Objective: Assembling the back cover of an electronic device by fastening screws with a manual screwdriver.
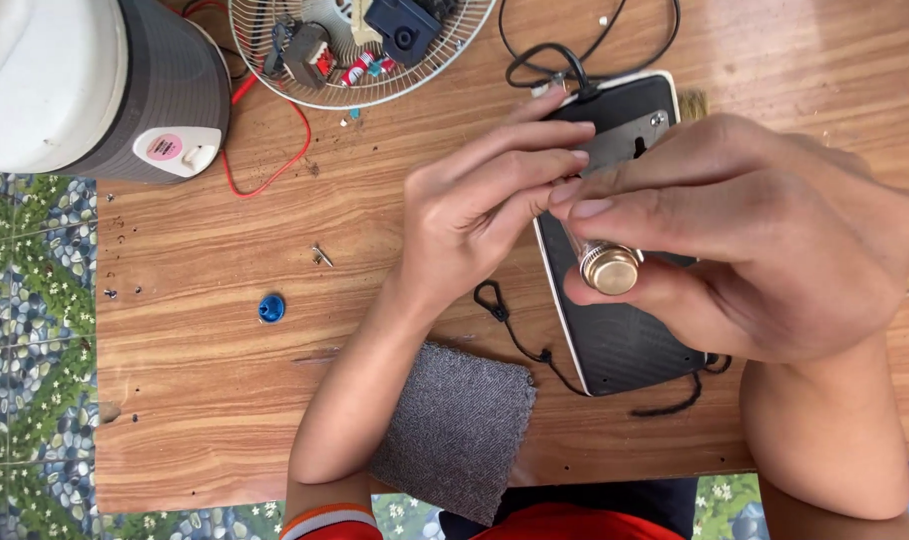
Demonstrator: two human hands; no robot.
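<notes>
Far left, upper corner: a white and grey rice cooker (94,85) with a pink label, standing on the wooden table (204,400), partly out of view. Beside it, top centre: a wire fan guard (274,75) serving as a tray for small electrical parts, with a red wire (296,135) looping out beneath it. On bare wood below: a small screw (321,256) and a blue round cap (271,308), well apart from both hands. Lower centre: a grey fabric patch (454,430) at the table's near edge, under the left forearm. Centre: left hand (474,225), fingers curled, fingertips pinched at the upper end of a small clear vial (571,238) and meeting the right hand's fingertips there. Right of centre: a black flat device with a white rim (624,345), lying on the table, a black cable (564,60) plugged into its far end and a black cord (514,335) trailing from its near side. Right: right hand (764,235), closed around the vial, whose gold-coloured screw cap (610,268) points toward the camera; the vial is held above the device, not touching it so far as can be told. Handling judgement: steady the vial in the right hand, let the left fingertips do the fine work, and keep both over the table so that anything dropped lands on the wood.
</notes>
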